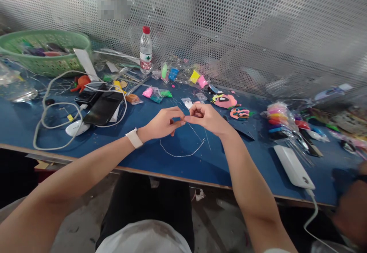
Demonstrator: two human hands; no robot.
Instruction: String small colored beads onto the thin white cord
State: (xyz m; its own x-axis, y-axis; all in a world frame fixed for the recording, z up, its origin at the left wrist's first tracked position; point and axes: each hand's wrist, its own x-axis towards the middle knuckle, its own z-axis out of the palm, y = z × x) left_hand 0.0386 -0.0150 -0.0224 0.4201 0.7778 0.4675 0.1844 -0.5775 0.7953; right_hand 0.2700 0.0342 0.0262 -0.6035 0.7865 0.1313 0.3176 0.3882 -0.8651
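My left hand (162, 123) and my right hand (207, 117) meet fingertip to fingertip above the blue table (223, 165). Both are pinched on the same thin silvery wire (183, 154), which hangs from the fingers and curves down onto the table in a loop. A white watch band (134, 138) circles my left wrist. Just beyond my right hand lie flat coloured clay figures (225, 100) and a second one (240, 113).
Small bags of coloured clay (169, 74) and a water bottle (146, 51) stand by the perforated metal wall. At left are a green basket (43, 50), phones (101, 106) with white cables and a white mouse (77, 127). A white power bank (294, 166) and clay packs (279, 119) lie at right.
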